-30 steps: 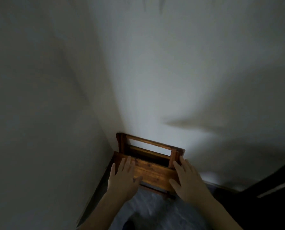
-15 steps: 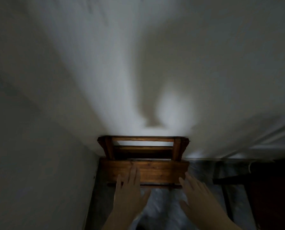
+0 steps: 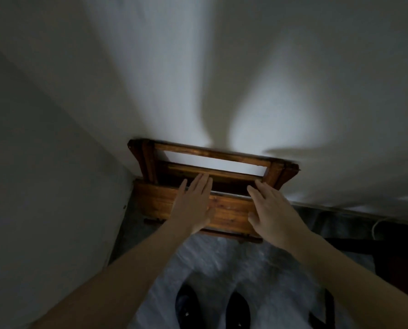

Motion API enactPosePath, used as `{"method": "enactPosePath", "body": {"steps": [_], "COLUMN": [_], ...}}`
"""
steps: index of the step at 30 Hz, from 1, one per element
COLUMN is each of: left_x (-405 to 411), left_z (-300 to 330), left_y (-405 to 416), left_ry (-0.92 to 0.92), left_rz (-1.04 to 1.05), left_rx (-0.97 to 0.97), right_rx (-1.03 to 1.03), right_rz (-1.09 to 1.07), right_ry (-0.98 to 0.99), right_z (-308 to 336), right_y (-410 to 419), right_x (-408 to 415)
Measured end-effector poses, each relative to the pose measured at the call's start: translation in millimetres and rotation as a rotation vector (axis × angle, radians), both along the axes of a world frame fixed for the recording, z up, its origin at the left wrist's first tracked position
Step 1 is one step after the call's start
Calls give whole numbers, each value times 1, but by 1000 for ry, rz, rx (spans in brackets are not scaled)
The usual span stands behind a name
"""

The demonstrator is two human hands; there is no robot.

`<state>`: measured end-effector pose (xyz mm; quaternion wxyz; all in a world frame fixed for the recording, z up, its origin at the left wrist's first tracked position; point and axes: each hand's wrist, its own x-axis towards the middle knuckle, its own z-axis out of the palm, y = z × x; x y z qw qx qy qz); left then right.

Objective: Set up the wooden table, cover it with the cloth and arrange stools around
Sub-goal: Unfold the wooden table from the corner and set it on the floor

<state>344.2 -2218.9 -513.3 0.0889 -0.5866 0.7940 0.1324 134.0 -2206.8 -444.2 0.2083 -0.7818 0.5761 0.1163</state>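
A folded wooden table (image 3: 155,200) leans on its side against the white wall in a dim corner, its legs and rails (image 3: 212,154) facing up along the wall. My left hand (image 3: 194,206) lies flat over the table's upper edge, fingers straight and reaching toward the inner rail. My right hand (image 3: 269,210) is spread over the right part of the same edge, fingers extended. Neither hand is curled around the wood. No cloth or stools are in view.
White walls (image 3: 55,186) meet at the corner to the left. My two dark shoes (image 3: 212,307) stand on a grey floor below. Dark furniture (image 3: 393,252) and a pale cord sit at the right.
Both hands have moved forward and up over the table's edge, and my arms are more extended. The camera has tilted down, bringing my shoes into view.
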Motion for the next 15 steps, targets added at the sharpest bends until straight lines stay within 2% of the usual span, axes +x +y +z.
{"method": "enactPosePath", "body": {"steps": [8, 10, 15], "left_x": [2, 2, 5], "left_z": [-24, -24, -28], "left_y": [-51, -60, -75], "left_ry": [1, 35, -18], "left_rz": [-89, -95, -77], "left_rx": [-94, -115, -128], "right_rx": [-49, -53, -71], "right_rz": [78, 80, 35], "right_ry": [22, 39, 28], "right_z": [-33, -38, -45], "right_y": [-39, -50, -71], "right_x": [7, 9, 13]}}
